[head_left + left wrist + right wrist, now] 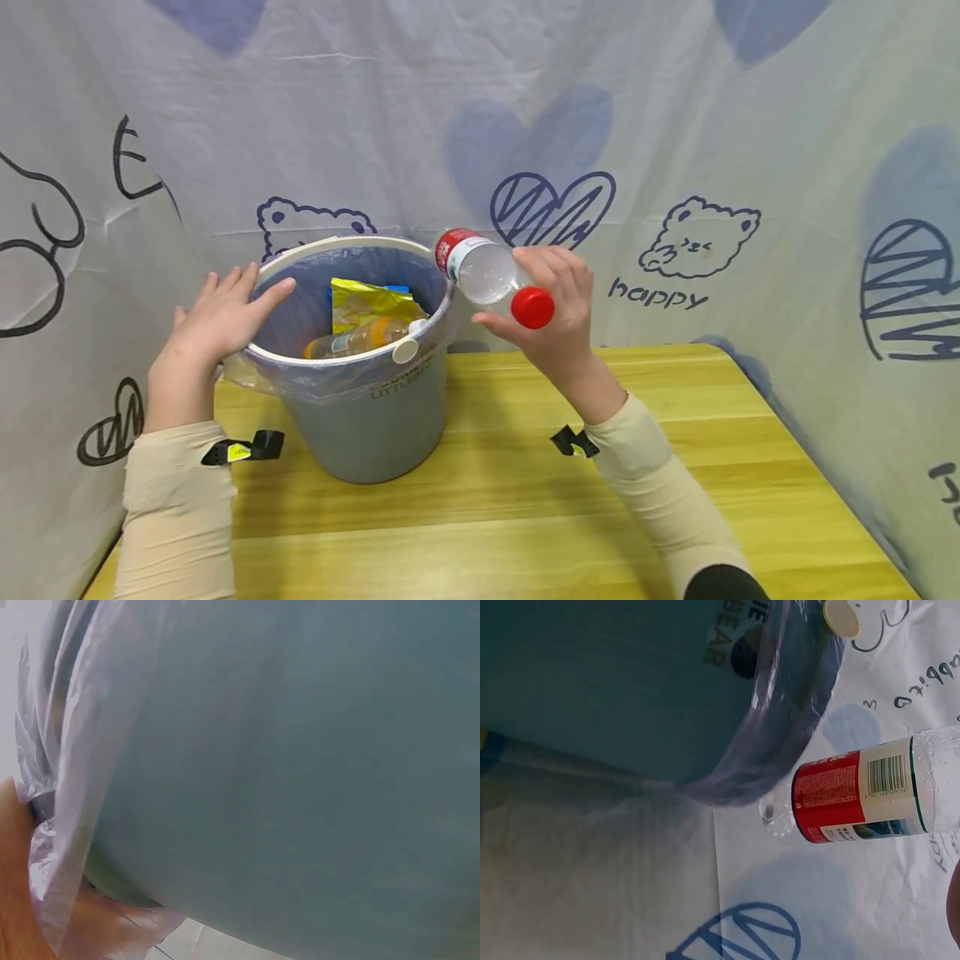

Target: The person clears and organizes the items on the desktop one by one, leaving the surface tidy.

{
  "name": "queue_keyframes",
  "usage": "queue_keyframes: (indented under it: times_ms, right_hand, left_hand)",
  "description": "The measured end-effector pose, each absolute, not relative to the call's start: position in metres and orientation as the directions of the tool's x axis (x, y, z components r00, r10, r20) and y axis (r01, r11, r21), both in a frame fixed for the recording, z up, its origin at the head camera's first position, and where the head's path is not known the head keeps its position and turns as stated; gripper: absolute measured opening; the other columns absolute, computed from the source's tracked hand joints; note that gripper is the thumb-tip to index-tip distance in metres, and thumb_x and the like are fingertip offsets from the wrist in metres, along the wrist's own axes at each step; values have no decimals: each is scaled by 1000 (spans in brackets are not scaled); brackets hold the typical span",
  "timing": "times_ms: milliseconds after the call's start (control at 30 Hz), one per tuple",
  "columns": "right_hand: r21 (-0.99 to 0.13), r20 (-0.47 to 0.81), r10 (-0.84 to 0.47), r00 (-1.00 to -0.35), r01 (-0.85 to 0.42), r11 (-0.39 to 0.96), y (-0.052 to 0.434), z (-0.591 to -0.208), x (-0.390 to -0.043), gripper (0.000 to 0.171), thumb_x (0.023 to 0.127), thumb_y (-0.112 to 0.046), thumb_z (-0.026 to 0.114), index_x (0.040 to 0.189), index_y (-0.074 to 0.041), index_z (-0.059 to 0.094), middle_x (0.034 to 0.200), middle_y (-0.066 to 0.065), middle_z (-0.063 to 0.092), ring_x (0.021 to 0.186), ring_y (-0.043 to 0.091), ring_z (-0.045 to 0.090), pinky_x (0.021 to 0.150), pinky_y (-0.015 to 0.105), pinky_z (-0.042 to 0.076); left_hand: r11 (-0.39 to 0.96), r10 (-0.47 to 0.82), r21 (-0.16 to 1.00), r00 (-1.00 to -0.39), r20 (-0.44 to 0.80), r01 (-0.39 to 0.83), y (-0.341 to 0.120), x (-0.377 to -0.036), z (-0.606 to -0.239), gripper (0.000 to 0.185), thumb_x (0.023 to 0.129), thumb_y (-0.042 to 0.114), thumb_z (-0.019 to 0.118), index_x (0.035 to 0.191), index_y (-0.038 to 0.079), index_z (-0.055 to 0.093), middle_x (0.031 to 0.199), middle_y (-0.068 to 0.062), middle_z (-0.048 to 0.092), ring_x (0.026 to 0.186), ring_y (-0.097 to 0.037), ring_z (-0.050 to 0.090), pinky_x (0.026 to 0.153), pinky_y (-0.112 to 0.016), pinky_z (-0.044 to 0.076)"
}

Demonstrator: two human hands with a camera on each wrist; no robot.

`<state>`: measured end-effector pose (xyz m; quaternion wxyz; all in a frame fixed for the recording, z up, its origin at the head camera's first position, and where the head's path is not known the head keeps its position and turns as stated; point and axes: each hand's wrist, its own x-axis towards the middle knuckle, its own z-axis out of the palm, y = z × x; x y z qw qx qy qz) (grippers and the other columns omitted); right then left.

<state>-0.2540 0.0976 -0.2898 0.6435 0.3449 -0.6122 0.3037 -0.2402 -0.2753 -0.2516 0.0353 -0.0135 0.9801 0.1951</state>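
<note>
A grey bucket-shaped bin (pixel 367 437) with a white rim and a clear plastic liner (pixel 79 750) stands on the table. My left hand (pixel 217 317) rests at the left side of its rim, fingers extended and thumb reaching over the opening. My right hand (pixel 558 304) grips a clear plastic bottle (pixel 491 275) near its red cap. The bottle is tilted, its base close to the bin's right rim; its red and white label (pixel 855 791) shows a barcode. Inside the bin lie a yellow wrapper (pixel 367 304) and a bottle with orange parts (pixel 363 339).
The wooden table (pixel 525 517) extends to the right of the bin. A white cloth (pixel 420 100) printed with hearts and bears hangs behind and at both sides. A white handle knob (pixel 405 351) sticks out from the bin's front.
</note>
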Motion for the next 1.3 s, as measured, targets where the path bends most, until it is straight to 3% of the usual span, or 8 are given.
queue_keyframes:
  times_ms: [633, 867, 1133, 1300]
  right_hand:
    - [-7, 996, -73, -47, -881, 473, 68, -303, -259, 66, 84, -54, 69, 116, 3, 57, 111, 21, 64, 105, 35, 57, 92, 44, 49]
    - [-159, 976, -75, -206, -899, 408, 64, -307, -266, 72, 88, -57, 62, 123, 5, 51, 118, 23, 60, 110, 34, 54, 96, 39, 50]
    - [-345, 915, -97, -392, -884, 317, 58, -311, -269, 79, 86, -63, 58, 129, 3, 49, 126, 22, 55, 116, 34, 50, 93, 43, 53]
    - [-424, 879, -110, -464, -865, 267, 53, -314, -269, 82, 84, -65, 60, 130, 3, 50, 127, 21, 55, 116, 34, 50, 92, 43, 53]
  left_hand:
    - [922, -15, 385, -997, -71, -41, -277, -243, -254, 101, 89, 80, 12, 155, 7, -9, 159, -28, -14, 144, -50, -21, 103, -80, -10]
    - [919, -16, 391, -997, -73, -44, -278, -243, -254, 101, 89, 80, 12, 155, 7, -9, 158, -28, -14, 143, -50, -22, 103, -80, -10]
    - [918, -17, 394, -997, -75, -46, -276, -242, -254, 101, 89, 80, 12, 155, 8, -10, 158, -28, -14, 143, -49, -22, 103, -80, -11]
    - [918, -20, 393, -997, -78, -49, -276, -242, -254, 101, 89, 80, 12, 155, 7, -10, 158, -29, -13, 144, -50, -21, 103, -80, -10]
